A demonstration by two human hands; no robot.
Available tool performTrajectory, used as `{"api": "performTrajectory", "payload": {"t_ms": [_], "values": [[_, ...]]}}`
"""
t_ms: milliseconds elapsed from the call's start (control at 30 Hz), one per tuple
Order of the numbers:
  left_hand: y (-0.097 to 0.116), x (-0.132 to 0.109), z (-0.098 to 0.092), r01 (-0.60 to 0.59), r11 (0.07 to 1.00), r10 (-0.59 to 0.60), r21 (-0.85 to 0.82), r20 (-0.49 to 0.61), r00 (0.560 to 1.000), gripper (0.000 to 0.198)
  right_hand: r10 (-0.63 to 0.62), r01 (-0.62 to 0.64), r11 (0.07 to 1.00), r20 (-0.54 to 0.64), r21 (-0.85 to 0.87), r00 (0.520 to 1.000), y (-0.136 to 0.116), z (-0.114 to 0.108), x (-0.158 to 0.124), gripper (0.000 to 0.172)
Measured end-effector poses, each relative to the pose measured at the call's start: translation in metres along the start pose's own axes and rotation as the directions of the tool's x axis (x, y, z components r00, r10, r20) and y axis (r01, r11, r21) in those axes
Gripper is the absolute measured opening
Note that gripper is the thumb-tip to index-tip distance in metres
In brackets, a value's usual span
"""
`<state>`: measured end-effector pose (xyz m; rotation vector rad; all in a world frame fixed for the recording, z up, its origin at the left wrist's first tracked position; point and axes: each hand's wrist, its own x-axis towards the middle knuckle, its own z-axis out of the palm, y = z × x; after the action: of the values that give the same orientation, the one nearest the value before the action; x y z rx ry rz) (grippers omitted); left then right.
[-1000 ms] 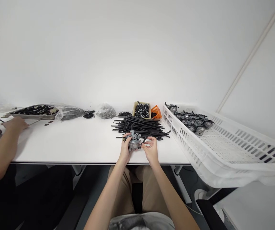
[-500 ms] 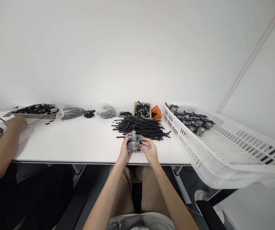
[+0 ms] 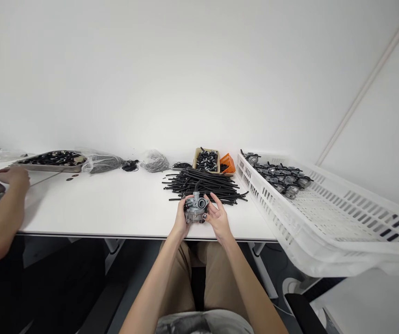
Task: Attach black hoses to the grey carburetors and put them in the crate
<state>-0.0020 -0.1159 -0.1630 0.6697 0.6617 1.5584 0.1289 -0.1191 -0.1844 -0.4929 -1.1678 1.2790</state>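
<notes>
A silver-grey metal carburetor (image 3: pixel 195 212) with a round bore and a black piece on top is held just above the front of the table. My left hand (image 3: pixel 181 217) is closed around its left side. At its right side is my right hand (image 3: pixel 218 220), thumb against the lower right edge by a small dark part, and the upper fingers raised and curved beside the body. What its fingertips touch behind the carburetor is hidden. Just beyond lies a pile of black rubber tubes (image 3: pixel 206 182).
A white plastic crate (image 3: pixel 311 232) with several carburetors (image 3: pixel 285 176) stands at the right. Behind the tubes are a cream bin (image 3: pixel 195 160) of small parts and an orange basket (image 3: pixel 230 160). Leftward lie bagged parts (image 3: pixel 154 161) and a metal tray (image 3: pixel 39 167). Another person's hand (image 3: pixel 16 178) works far left.
The carburetor has turned slightly and shifted a little right in my hands. My right fingers have lifted and spread more. The other person's hand has moved left.
</notes>
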Motion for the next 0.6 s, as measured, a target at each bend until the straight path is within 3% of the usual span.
{"api": "performTrajectory", "payload": {"t_ms": [233, 467, 600], "values": [[-0.0020, 0.0002, -0.0009, -0.033, 0.999, 0.031, 0.034, 0.049, 0.998, 0.039, -0.119, 0.123, 0.991, 0.069, -0.047, 0.990, 0.0035, 0.0002, -0.0062, 0.091], [-0.0031, 0.0000, -0.0019, -0.031, 0.999, 0.028, 0.039, 0.077, 0.997, 0.039, -0.085, 0.089, 0.996, 0.152, -0.023, 0.985, 0.0015, -0.0021, -0.0037, 0.096], [-0.0029, 0.0005, -0.0014, -0.042, 0.999, 0.041, 0.024, 0.033, 0.999, 0.039, -0.022, 0.027, 0.999, 0.193, -0.023, 0.981, -0.0044, -0.0020, -0.0043, 0.098]]}}
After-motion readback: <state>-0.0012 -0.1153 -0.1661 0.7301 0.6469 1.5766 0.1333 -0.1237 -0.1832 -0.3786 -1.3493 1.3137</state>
